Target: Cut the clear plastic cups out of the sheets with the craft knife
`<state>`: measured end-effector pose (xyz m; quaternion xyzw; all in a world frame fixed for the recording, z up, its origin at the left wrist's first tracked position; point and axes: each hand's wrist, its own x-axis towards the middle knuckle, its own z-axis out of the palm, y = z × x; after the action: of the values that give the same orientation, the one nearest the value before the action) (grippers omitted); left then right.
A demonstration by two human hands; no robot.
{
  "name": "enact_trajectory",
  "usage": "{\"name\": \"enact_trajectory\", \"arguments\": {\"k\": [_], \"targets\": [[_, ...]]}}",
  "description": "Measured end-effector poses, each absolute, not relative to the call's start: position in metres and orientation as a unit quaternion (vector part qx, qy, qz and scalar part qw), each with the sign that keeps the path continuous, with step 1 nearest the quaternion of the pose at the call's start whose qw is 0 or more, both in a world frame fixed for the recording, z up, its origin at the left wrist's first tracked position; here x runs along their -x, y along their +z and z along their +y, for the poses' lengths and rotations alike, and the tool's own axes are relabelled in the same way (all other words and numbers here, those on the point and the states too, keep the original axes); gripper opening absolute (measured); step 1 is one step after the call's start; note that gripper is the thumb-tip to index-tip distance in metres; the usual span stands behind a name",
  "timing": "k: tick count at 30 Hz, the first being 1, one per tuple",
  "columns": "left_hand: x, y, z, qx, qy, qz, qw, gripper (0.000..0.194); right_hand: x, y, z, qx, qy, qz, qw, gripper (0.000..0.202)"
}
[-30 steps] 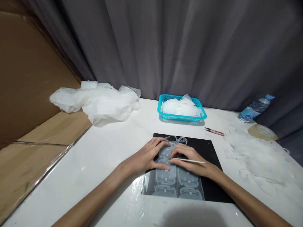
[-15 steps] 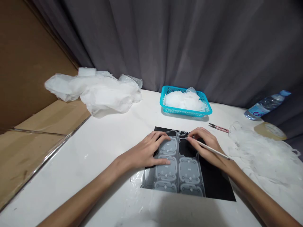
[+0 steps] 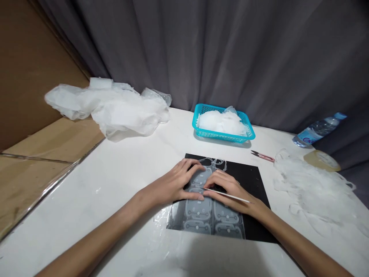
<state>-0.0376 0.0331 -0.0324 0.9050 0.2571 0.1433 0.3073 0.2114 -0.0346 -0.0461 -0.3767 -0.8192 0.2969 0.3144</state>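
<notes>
A translucent sheet of moulded rounded pieces (image 3: 206,215) lies on a black mat (image 3: 253,181) on the white table. My left hand (image 3: 178,182) presses flat on the sheet's upper left part, fingers spread. My right hand (image 3: 230,190) rests on the sheet beside it and pinches a thin white stick (image 3: 230,195), whose tip points left toward my left fingertips. Loose clear trimmings (image 3: 217,163) lie at the mat's far edge.
A turquoise basket (image 3: 248,132) with white pieces stands behind the mat. Small pink snips (image 3: 262,155) lie to its right. White scraps (image 3: 311,188), a tape roll (image 3: 321,159) and a water bottle (image 3: 317,130) sit at right. Crumpled plastic bags (image 3: 115,107) and cardboard (image 3: 43,146) lie at left.
My right hand went out to the mat's far edge with the stick, then came back next to my left hand on the sheet. My left hand stayed pressed down.
</notes>
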Motion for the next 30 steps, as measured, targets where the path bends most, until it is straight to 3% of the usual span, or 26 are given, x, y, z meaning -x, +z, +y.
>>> {"name": "enact_trajectory", "arguments": {"k": [7, 15, 23, 30], "targets": [[0.036, -0.032, 0.033, -0.907, 0.143, 0.257, 0.301, 0.074, -0.209, -0.049, -0.036, 0.364, 0.245, -0.846, 0.303, 0.008], [0.035, -0.032, 0.032, -0.906, 0.152, 0.259, 0.297, 0.077, -0.204, -0.048, -0.039, 0.336, 0.066, -0.902, 0.263, 0.01], [0.035, -0.033, 0.032, -0.903, 0.155, 0.263, 0.302, 0.078, -0.216, -0.058, -0.043, 0.331, 0.011, -0.917, 0.222, 0.011], [0.034, -0.033, 0.032, -0.9, 0.158, 0.273, 0.3, 0.095, -0.201, -0.052, -0.042, 0.323, -0.047, -0.927, 0.185, 0.025]]}}
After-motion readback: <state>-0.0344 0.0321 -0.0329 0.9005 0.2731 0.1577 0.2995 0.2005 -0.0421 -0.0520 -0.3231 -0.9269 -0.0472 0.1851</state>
